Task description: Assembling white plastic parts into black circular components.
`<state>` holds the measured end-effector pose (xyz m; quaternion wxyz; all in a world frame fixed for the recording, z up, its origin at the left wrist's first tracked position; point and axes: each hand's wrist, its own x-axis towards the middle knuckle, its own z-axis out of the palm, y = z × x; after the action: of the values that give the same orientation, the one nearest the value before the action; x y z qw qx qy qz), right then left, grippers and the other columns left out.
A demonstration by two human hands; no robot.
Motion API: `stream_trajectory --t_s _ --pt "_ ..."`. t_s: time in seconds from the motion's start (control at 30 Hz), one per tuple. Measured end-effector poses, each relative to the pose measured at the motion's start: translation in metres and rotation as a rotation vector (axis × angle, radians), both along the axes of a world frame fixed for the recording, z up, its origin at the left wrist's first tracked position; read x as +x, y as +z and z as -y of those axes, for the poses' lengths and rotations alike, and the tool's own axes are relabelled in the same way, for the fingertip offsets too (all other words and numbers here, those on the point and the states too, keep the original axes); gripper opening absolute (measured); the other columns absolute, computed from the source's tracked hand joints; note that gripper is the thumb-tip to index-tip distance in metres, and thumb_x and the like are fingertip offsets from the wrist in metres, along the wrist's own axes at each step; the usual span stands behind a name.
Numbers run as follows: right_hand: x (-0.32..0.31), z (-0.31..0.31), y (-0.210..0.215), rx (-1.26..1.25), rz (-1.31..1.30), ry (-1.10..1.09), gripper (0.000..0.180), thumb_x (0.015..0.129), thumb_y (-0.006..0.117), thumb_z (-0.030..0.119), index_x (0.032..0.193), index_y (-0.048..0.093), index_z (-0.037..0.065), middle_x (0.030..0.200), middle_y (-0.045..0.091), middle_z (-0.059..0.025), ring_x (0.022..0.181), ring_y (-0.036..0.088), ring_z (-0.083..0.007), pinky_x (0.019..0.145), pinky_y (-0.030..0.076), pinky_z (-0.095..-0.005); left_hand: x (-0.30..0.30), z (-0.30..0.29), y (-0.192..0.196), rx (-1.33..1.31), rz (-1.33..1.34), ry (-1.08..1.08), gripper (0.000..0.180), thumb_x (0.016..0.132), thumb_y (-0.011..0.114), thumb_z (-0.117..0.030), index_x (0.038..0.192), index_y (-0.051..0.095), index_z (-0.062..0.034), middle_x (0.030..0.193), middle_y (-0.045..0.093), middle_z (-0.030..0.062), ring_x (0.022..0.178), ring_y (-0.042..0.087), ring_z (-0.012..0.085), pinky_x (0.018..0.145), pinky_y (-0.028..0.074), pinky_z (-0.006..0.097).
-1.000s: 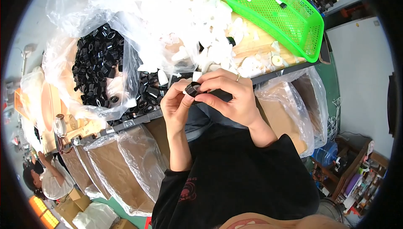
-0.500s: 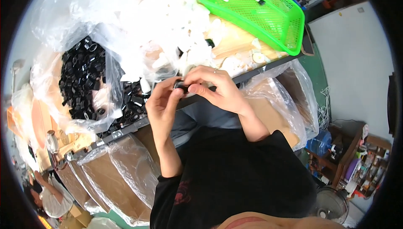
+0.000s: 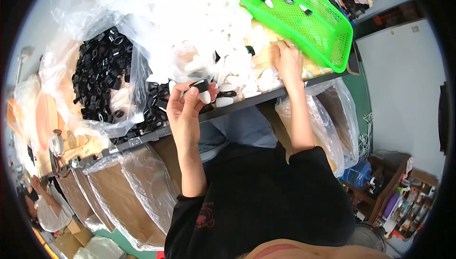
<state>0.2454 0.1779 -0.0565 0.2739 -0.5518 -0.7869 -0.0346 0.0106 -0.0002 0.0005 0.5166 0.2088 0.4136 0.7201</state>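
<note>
One white piece (image 3: 203,90), seemingly black-ringed, sits in the left hand (image 3: 184,109).

I see one fisheye view, taken from the head of a person (image 3: 266,192) on the near side of the worktable (image 3: 256,98). It faces steeply down, fairly close above the left hand (image 3: 186,104), its sweep reaching green floor (image 3: 365,83) past the worktable's right end.
</note>
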Motion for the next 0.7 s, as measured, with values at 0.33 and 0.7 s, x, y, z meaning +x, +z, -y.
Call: stream_trajectory --t_s 0.33,0.7 --pt "-0.041 0.07 0.082 -0.225 -0.705 0.612 0.014 0.083 0.065 -0.007 0.096 0.066 -0.004 0.097 0.065 -0.013 0.087 0.064 -0.0227 0.078 0.051 -0.0307 0.007 0.008 0.007 0.206 -0.508 0.02 0.025 0.091 0.059 0.004 0.116 0.055 0.0049 0.109 0.066 0.015 0.099 0.06 0.0148 0.088 0.046 0.028" --pt "-0.07 0.099 0.11 0.0 -0.633 0.93 0.024 0.071 0.077 -0.004 0.091 0.065 0.001 0.09 0.071 -0.0121 0.077 0.067 -0.0252 0.065 0.053 -0.032 0.014 0.011 0.018 0.234 -0.868 0.114 0.025 0.081 0.069 0.001 0.105 0.064 0.0022 0.1 0.068 0.0142 0.089 0.066 0.0248 0.081 0.051 0.031"
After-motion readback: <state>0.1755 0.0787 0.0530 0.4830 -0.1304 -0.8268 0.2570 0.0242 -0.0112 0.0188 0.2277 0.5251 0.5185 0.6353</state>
